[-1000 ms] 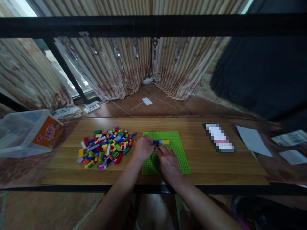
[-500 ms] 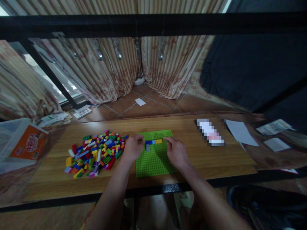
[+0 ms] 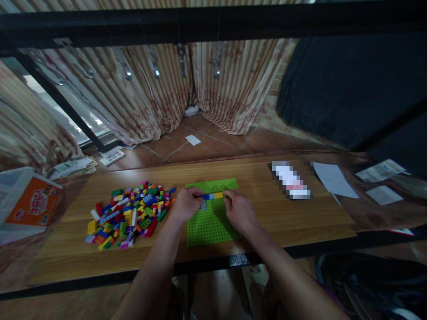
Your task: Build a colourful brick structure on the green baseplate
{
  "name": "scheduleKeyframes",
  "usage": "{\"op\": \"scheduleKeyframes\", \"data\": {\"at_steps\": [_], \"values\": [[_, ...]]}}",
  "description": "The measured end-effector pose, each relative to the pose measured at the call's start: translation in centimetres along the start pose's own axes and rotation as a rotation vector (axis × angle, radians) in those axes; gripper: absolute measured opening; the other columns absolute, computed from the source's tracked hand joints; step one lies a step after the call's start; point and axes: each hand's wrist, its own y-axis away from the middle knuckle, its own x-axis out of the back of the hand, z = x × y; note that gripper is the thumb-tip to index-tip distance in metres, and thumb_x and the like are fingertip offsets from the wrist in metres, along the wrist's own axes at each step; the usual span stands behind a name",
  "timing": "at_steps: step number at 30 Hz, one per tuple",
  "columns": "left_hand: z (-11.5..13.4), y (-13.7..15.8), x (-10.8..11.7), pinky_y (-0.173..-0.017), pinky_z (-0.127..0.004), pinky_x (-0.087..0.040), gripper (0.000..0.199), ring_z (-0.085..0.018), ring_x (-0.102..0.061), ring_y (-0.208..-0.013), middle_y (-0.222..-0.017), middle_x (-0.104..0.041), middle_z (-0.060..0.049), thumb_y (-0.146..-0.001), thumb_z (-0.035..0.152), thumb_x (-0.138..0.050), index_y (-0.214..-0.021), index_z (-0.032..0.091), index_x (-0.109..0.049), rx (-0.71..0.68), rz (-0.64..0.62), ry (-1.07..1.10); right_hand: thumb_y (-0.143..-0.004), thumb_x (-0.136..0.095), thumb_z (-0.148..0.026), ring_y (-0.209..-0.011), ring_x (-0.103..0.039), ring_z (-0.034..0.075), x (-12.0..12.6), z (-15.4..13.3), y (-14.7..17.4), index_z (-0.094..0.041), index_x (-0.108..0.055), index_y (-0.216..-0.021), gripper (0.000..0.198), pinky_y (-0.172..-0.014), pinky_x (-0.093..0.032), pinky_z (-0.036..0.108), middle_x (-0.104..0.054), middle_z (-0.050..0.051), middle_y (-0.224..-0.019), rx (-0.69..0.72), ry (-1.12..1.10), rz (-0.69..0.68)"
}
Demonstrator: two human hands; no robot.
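Note:
A green studded baseplate (image 3: 213,229) lies on the wooden table between my forearms. Across its upper part runs a row of toy bricks (image 3: 213,196), dark blue at the left, light blue in the middle and yellow at the right. My left hand (image 3: 187,205) has its fingers closed at the blue end, hiding part of it. At the yellow end, the bent thumb and fingers of my right hand (image 3: 240,210) pinch the row. Just below the blue part sits a grey brick (image 3: 203,205), close to my left fingertips. Whether the row is pressed onto the studs I cannot tell.
Left of the baseplate spreads a pile of loose coloured bricks (image 3: 128,215). A clear plastic box (image 3: 20,204) with an orange label stands at the far left. A blurred-out phone (image 3: 291,180) and white paper (image 3: 335,180) lie to the right. A dark bar (image 3: 213,24) crosses above.
My right hand has come in slightly and its fingers now meet the yellow end. My left fingers have closed over the blue end. The camera view has shifted a little.

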Motion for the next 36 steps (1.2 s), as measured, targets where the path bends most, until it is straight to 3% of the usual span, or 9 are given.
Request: {"op": "scheduleKeyframes", "data": {"at_steps": [23, 29, 36], "values": [[0.2, 0.0, -0.3, -0.065, -0.022, -0.051, 0.026, -0.014, -0.066, -0.069, -0.067, -0.07, 0.0, -0.071, 0.005, -0.056, -0.087, 0.015, -0.074, -0.007, 0.018, -0.139, -0.088, -0.047, -0.016, -0.097, -0.061, 0.022, -0.6, -0.3, 0.2, -0.017, -0.067, -0.104, 0.026, -0.088, -0.045, 0.034, -0.067, 0.011, -0.102, 0.034, 0.057, 0.004], [0.2, 1.0, 0.2, -0.067, -0.023, -0.05, 0.027, -0.014, -0.064, -0.068, -0.073, -0.071, -0.002, -0.074, 0.008, -0.055, -0.094, 0.015, -0.073, -0.068, 0.0, -0.128, -0.087, -0.046, -0.015, -0.098, -0.062, 0.023, 0.0, 0.1, 0.2, -0.014, -0.066, -0.107, 0.028, -0.088, -0.046, 0.034, -0.068, 0.012, -0.103, 0.04, 0.029, 0.007], [0.6, 2.5, 0.8, -0.064, -0.022, -0.048, 0.032, -0.015, -0.064, -0.073, -0.086, -0.072, -0.004, -0.068, 0.011, -0.064, -0.099, 0.016, -0.071, -0.1, -0.042, -0.224, -0.089, -0.046, -0.018, -0.097, -0.064, 0.024, 0.0, 0.6, 0.4, -0.014, -0.066, -0.109, 0.029, -0.088, -0.047, 0.036, -0.068, 0.012, -0.106, 0.059, 0.054, 0.004]]}}
